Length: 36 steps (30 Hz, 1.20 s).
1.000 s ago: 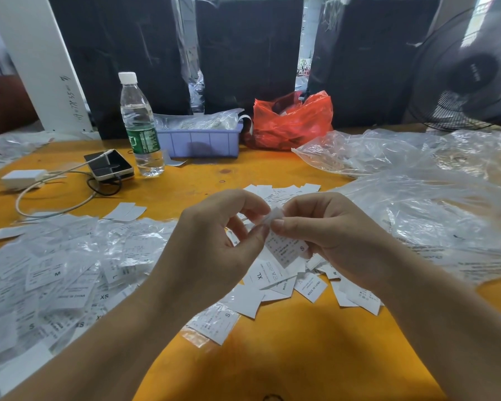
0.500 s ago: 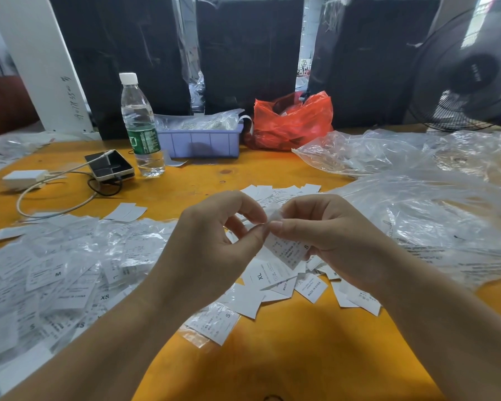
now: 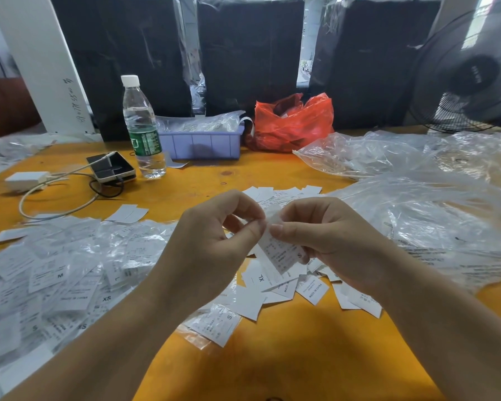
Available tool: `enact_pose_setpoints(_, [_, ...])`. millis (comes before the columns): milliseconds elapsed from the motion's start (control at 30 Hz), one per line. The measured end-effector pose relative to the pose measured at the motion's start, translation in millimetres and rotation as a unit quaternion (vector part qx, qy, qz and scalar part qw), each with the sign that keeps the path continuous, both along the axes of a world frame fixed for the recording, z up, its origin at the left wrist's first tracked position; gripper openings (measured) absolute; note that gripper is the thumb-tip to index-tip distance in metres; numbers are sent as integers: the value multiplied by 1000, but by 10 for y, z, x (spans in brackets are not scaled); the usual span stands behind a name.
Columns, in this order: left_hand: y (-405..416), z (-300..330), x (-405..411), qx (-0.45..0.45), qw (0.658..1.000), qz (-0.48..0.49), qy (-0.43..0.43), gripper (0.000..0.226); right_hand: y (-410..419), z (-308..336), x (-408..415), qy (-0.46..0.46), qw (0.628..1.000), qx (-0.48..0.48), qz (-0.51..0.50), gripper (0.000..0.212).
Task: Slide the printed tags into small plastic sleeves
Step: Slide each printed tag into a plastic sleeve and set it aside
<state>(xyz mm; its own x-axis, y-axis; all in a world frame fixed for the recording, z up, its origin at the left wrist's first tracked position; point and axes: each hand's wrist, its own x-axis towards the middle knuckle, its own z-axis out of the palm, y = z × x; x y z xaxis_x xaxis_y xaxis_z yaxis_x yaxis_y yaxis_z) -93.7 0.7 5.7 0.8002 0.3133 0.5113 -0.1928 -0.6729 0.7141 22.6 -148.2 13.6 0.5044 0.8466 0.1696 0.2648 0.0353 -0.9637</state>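
Barely any movement since the earlier frame: both hands still pinch one printed tag (image 3: 282, 254) above the surface (image 3: 272, 357). Left hand (image 3: 211, 250) grips its top edge with thumb and forefinger; right hand (image 3: 327, 241) pinches beside it, fingers curled. Loose tags (image 3: 313, 290) lie beneath, sleeved tags (image 3: 58, 282) left, clear plastic bags (image 3: 434, 215) right.

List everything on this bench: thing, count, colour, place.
water bottle: one, clear, green label, back left
tray: one, lilac, back centre
bag: one, red, beside tray
phone: one, cabled, left
fan: one, black, back right
sleeved tags: many, white, left pile
loose tags: many, white, centre
clear bags: heap, right
table: one, orange
held tag: one, white, pinched by both hands
left hand
right hand
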Motion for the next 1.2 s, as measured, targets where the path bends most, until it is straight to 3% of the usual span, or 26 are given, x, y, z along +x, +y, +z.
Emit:
enact_pose_setpoints(233, [36, 17, 4, -32, 999, 11, -14, 13, 17, -22, 9, -12, 1000, -5, 14, 14])
enact_pose_setpoints(567, [37, 1, 4, 11, 999, -18, 25, 12, 13, -77, 49, -77, 997, -5, -21, 8])
enact_pose_setpoints(933, [127, -22, 7, 29, 995, -1, 96, 6, 23, -139, 13, -232, 969, -50, -67, 11])
enact_pose_setpoints(1200, [205, -50, 23, 39, 985, 13, 169, 13, 54, -177, 46, -233, 963, -108, -86, 10])
